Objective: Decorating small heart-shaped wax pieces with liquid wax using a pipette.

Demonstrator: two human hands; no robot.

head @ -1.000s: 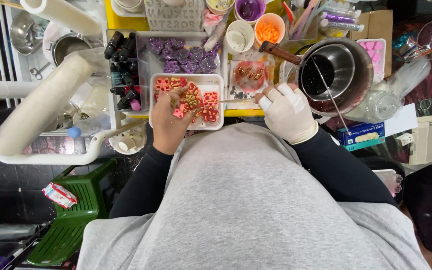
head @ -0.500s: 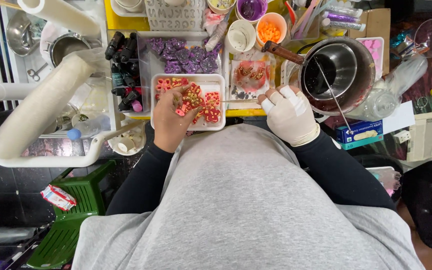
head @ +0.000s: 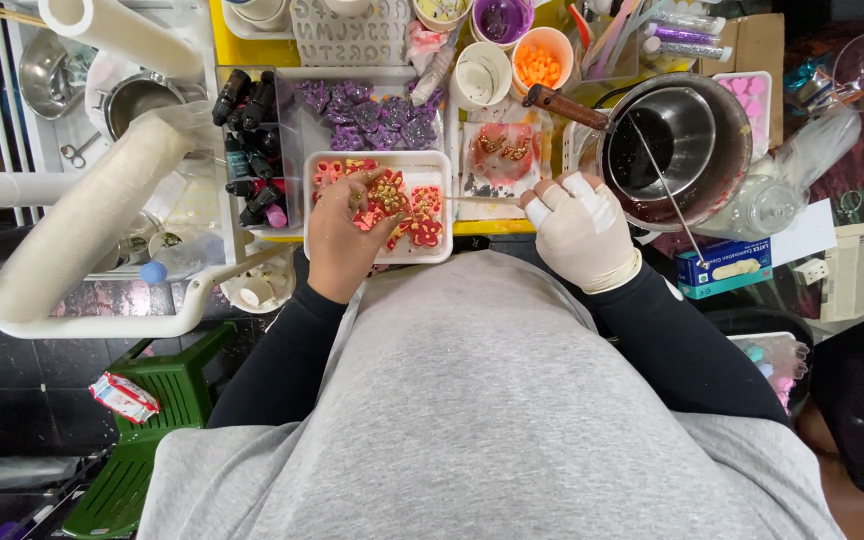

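bare left hand [head: 344,232] pinches a red flower piece [head: 370,215] over a white tray [head: 432,163]; gloved right hand [head: 580,232] pinches a thin stick [head: 482,200].

Black long sleeves are being worn beneath a grey apron, seemingly. The right hand [head: 582,232] is being covered by a whitish glove; the left hand [head: 340,240] is being left bare.
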